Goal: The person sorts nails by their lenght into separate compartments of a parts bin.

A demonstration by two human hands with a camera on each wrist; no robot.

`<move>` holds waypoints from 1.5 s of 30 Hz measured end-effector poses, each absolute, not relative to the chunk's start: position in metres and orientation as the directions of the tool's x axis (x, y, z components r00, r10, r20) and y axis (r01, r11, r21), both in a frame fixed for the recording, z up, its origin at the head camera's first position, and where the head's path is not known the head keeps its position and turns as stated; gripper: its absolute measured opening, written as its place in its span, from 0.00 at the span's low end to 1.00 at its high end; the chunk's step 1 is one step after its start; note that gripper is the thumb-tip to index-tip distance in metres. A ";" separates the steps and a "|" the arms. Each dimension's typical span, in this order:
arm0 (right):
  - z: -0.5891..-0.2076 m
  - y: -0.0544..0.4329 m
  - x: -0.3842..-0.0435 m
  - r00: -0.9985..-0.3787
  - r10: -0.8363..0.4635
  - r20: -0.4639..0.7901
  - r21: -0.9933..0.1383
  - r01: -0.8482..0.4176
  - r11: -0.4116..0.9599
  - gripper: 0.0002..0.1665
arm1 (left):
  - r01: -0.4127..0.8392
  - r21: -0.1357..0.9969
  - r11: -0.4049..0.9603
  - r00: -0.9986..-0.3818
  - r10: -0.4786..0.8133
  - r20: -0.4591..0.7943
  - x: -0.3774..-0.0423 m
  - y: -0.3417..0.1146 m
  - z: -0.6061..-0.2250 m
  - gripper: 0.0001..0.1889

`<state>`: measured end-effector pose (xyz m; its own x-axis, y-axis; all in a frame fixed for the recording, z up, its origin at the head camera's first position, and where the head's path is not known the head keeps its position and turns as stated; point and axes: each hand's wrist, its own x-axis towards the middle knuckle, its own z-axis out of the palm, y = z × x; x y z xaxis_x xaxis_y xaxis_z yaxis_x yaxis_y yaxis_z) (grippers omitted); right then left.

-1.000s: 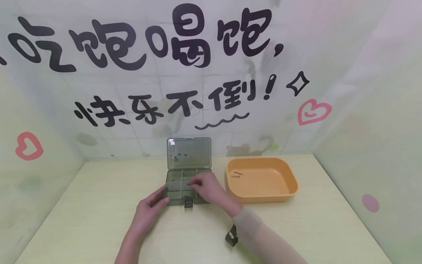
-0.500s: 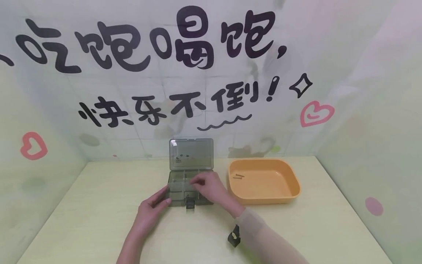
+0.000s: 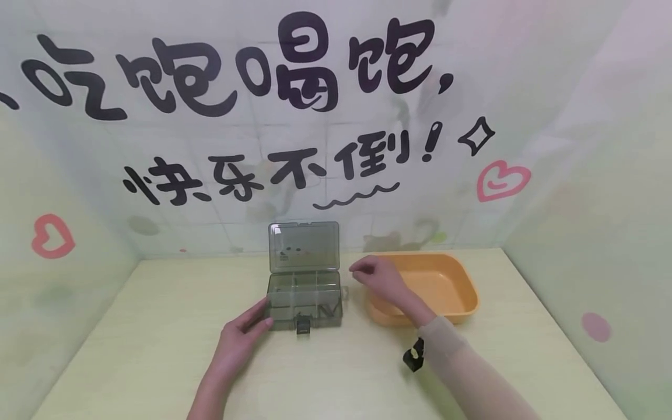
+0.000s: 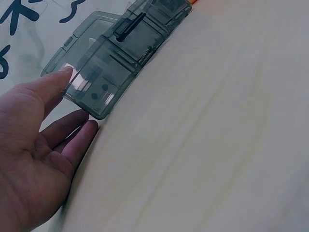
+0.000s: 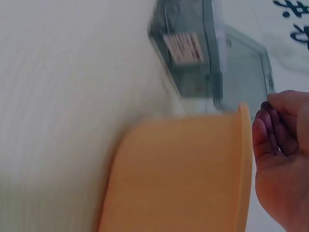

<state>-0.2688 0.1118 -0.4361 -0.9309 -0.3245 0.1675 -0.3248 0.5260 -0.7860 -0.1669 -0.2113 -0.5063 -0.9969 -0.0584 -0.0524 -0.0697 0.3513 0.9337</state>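
Note:
A smoky-grey compartment box (image 3: 303, 309) stands on the table with its lid (image 3: 304, 248) raised. My left hand (image 3: 238, 338) holds the box at its left end, thumb at the front corner and fingers beside the end wall. A threaded screw (image 4: 145, 54) shows through the wall in the left wrist view, and dark screws (image 3: 329, 310) show in the front right compartment. Over the left rim of the orange tray (image 3: 436, 286) hovers my right hand (image 3: 385, 283), fingers loosely curved, nothing visible between them. That hand covers the part of the tray where two screws lay.
A dark latch (image 3: 303, 324) hangs at the front of the box. Below the right sleeve (image 3: 462, 356) shows a black wrist-worn piece (image 3: 413, 356). The printed wall (image 3: 220, 175) rises just behind the raised lid.
My right hand has left the inside of the box and moved right to the tray. The dark piece at its fingertips is no longer seen there. My left hand stays on the box.

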 end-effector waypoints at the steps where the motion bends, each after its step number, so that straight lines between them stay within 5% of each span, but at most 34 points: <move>1: -0.436 0.119 -0.272 -0.935 -0.310 0.172 -0.780 -0.322 0.537 0.07 | -0.070 0.933 0.354 -0.997 -0.061 -0.052 -0.167 -0.211 -0.506 0.32; 7: -0.437 0.151 -0.284 -0.964 -0.229 0.133 -0.802 -0.241 0.547 0.07 | -0.067 0.928 0.368 -0.997 -0.065 -0.046 -0.166 -0.212 -0.505 0.32; 16: -0.457 0.165 -0.295 -0.951 -0.303 0.061 -0.713 -0.254 0.653 0.06 | -0.076 0.930 0.360 -0.996 -0.070 -0.054 -0.167 -0.212 -0.507 0.32; 45: -0.475 0.164 -0.299 -0.932 -0.362 0.023 -0.687 -0.278 0.672 0.05 | -0.085 0.932 0.353 -0.995 -0.077 -0.062 -0.166 -0.212 -0.506 0.31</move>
